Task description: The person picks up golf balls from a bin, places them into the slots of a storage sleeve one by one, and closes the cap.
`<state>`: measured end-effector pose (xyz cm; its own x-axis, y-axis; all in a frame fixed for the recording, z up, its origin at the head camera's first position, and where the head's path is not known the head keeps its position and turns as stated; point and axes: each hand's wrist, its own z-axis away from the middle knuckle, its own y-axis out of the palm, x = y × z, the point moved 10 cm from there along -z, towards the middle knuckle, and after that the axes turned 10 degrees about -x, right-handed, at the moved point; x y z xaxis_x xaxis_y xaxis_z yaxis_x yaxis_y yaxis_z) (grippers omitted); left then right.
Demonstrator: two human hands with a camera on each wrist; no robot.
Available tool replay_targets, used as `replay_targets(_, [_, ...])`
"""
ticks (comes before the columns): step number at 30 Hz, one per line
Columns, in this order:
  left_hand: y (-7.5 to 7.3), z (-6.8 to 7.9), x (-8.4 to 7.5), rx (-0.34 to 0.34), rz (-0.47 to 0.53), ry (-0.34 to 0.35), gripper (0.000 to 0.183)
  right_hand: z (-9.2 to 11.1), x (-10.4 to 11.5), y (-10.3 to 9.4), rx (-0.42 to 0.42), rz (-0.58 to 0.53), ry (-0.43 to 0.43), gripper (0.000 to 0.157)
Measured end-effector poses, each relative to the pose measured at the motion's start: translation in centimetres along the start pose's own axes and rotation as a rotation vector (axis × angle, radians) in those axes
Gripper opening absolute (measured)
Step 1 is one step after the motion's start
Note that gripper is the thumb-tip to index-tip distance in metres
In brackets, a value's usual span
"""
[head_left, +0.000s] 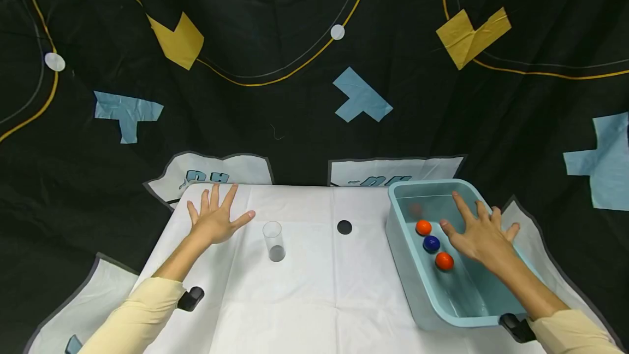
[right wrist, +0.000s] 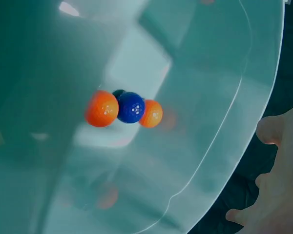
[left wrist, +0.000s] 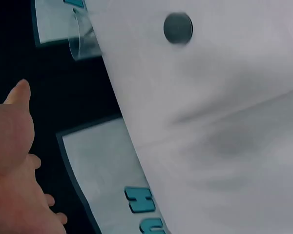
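My left hand [head_left: 216,225] hangs open with spread fingers above the white table [head_left: 295,288], holding nothing. To its right, a clear glass [head_left: 273,236] stands upright with a grey round base; its rim [left wrist: 75,36] shows at the top of the left wrist view. My right hand [head_left: 479,236] is over the light blue bin [head_left: 410,288], fingers apart and nothing in them. Inside the bin, a blue golf ball [right wrist: 131,107] sits in a row between a larger-looking orange golf ball [right wrist: 102,108] and another orange golf ball [right wrist: 151,114].
A black disc [head_left: 344,227] lies on the table between glass and bin. Behind the table hangs a black cloth [head_left: 275,124] with yellow tape [head_left: 182,42], blue tape [head_left: 129,113] and cords. White printed panels [head_left: 398,171] border the table's far edge.
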<state>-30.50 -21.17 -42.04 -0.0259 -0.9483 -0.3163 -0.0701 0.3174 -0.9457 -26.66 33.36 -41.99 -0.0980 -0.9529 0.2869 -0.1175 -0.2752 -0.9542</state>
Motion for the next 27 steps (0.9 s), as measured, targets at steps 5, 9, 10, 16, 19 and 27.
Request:
replay_targets(5, [1.1,0.9,-1.8,0.026,0.041,0.047,0.097,0.0,0.8,0.0,-0.012,0.007,-0.022,0.09])
replay_targets(9, [2.0,1.9,-3.3,0.058,0.083,0.083,0.099,0.2,1.7,0.1,-0.008,-0.007,-0.037,0.089])
replay_targets(10, [2.3,2.1,-3.6,0.066,0.091,0.094,0.1,0.2,1.8,0.2,-0.001,-0.011,-0.041,0.09])
replay_targets(16, [4.2,2.9,-4.4,0.07,0.164,0.134,0.102,0.7,2.7,0.6,0.037,-0.025,-0.071,0.097])
replay_targets(19, [5.2,2.9,-4.4,0.066,0.217,0.131,0.102,0.8,3.0,0.7,0.031,-0.036,-0.084,0.096])
replay_targets(27, [7.2,2.7,-3.3,0.049,0.386,0.026,0.104,0.8,3.7,1.0,0.019,-0.083,-0.1,0.097])
